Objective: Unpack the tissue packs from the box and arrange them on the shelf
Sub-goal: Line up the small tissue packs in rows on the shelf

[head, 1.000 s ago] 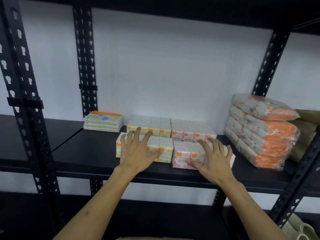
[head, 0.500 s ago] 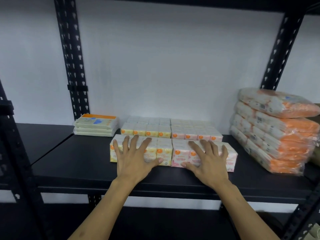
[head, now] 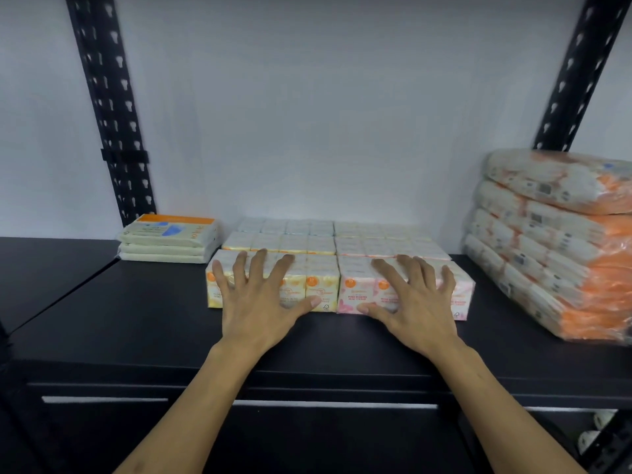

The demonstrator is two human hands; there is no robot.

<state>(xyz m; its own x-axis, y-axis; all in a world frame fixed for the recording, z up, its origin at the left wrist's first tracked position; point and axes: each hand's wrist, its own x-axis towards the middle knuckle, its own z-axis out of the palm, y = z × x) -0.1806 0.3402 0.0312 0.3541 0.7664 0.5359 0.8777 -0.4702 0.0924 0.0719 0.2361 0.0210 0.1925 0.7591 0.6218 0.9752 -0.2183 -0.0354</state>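
On the black shelf (head: 143,323) stand rows of small tissue packs. The front row holds a yellow pack (head: 319,285) on the left and a pink rose-scented pack (head: 355,292) on the right. My left hand (head: 261,302) lies with spread, straight fingers over the top and front of the yellow pack. My right hand (head: 413,302) presses the same way on the pink pack. Behind them stand two more rows of packs (head: 335,241) against the white wall. The box is not in view.
A low stack of flat cream tissue packets (head: 167,239) sits at the back left. A tall stack of orange-and-white wrapped bundles (head: 554,248) fills the right end of the shelf. Black perforated uprights (head: 113,111) frame the bay. A lower shelf shows below.
Both hands have pushed the front-row packs back against the rows behind and squared them side by side. The camera has moved closer and lower.
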